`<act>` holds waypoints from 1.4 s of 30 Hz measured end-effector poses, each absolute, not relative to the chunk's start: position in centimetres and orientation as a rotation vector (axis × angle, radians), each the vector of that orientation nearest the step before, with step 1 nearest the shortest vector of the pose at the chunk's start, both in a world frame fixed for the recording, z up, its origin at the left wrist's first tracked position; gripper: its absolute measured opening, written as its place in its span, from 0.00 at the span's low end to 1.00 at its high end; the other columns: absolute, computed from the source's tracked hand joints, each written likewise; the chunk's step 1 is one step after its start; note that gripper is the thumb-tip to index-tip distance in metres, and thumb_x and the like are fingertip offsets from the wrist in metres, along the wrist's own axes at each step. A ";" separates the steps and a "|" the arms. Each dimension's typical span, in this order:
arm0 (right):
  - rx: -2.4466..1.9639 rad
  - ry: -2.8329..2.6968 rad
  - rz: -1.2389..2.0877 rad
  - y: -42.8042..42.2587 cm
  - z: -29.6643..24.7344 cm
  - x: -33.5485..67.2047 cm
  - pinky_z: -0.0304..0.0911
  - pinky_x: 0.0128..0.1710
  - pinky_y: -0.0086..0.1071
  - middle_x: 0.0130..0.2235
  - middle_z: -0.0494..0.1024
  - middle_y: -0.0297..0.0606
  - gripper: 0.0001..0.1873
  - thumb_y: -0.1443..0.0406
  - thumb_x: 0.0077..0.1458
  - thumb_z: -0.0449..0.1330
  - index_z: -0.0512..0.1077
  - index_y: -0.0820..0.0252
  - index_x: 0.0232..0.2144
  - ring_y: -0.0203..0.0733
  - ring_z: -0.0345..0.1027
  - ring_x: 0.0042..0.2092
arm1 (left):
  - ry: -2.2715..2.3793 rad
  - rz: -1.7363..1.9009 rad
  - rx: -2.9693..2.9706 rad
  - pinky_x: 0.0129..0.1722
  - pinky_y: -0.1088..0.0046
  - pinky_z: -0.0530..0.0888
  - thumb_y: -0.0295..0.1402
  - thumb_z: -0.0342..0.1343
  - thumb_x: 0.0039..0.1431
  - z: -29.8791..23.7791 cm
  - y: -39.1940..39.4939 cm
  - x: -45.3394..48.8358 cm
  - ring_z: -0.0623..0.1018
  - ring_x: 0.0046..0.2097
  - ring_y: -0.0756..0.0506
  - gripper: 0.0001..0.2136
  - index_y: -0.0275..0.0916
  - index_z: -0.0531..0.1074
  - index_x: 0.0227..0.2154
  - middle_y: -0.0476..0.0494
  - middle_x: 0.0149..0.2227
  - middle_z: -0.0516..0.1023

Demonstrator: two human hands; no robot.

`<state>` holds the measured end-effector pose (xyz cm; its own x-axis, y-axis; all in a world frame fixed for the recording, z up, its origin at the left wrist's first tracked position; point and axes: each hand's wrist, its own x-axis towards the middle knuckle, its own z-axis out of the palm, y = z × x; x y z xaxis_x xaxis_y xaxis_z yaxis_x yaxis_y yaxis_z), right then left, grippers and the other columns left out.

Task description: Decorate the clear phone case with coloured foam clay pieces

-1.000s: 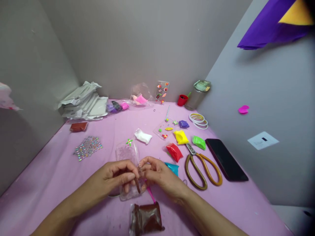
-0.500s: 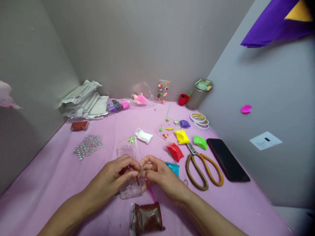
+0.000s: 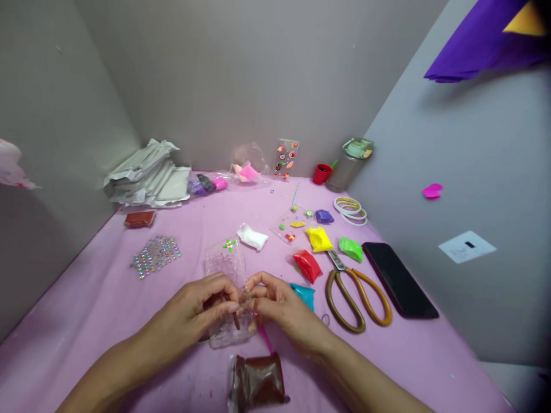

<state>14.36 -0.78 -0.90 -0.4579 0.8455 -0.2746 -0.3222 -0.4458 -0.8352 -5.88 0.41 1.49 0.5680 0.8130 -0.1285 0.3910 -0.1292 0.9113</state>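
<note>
pinching clay strip [image 3: 235,319] w/ left hand [image 3: 198,311] & right hand [image 3: 279,307] grips, brown clay [image 3: 259,381] in bag [image 3: 233,376] nearby

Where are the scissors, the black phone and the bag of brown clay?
scissors [image 3: 343,268]: head view, on the pivot between blades and handles.
black phone [image 3: 399,279]: head view, middle of its screen.
bag of brown clay [image 3: 258,380]: head view, middle of the bag.

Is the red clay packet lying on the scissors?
No, the red clay packet lies on the pink tablecloth beside the scissors, apart from them.
</note>
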 end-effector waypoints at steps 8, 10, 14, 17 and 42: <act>-0.928 -0.895 1.977 -0.8 -1.4 14.4 0.56 0.28 0.25 0.26 0.74 0.27 0.13 0.69 0.43 0.65 0.68 0.60 0.33 0.30 0.65 0.25 | 1.093 0.512 1.845 0.35 0.72 0.67 0.34 0.55 0.66 0.7 0.3 -5.6 0.75 0.36 0.47 0.04 0.42 0.71 0.35 0.51 0.34 0.76; -0.923 -0.868 1.984 -0.8 -1.4 14.3 0.56 0.28 0.24 0.25 0.73 0.27 0.13 0.69 0.42 0.66 0.68 0.60 0.33 0.29 0.64 0.24 | 1.100 0.536 1.858 0.34 0.72 0.67 0.34 0.55 0.66 0.5 0.2 -5.5 0.74 0.35 0.47 0.04 0.42 0.71 0.35 0.51 0.33 0.75; -0.887 -0.788 2.003 -0.9 -1.2 14.2 0.58 0.27 0.23 0.24 0.74 0.26 0.14 0.70 0.41 0.67 0.69 0.60 0.32 0.30 0.65 0.24 | 1.105 0.575 1.915 0.33 0.73 0.66 0.35 0.56 0.66 0.4 0.2 -5.3 0.72 0.33 0.48 0.04 0.42 0.71 0.36 0.52 0.33 0.74; -0.873 -0.735 2.016 -0.8 -1.2 14.2 0.66 0.32 0.27 0.29 0.77 0.30 0.17 0.70 0.41 0.70 0.71 0.61 0.36 0.32 0.70 0.27 | 1.125 0.597 1.956 0.33 0.73 0.66 0.37 0.56 0.66 0.5 0.2 -5.2 0.72 0.32 0.48 0.04 0.43 0.71 0.36 0.51 0.33 0.74; -0.844 -0.756 2.004 -0.9 -1.1 14.2 0.66 0.35 0.27 0.35 0.80 0.36 0.16 0.70 0.42 0.72 0.74 0.62 0.36 0.34 0.73 0.33 | 1.153 0.777 2.320 0.35 0.74 0.71 0.35 0.57 0.67 -0.5 0.0 -5.5 0.74 0.34 0.48 0.20 0.50 0.60 0.59 0.48 0.43 0.73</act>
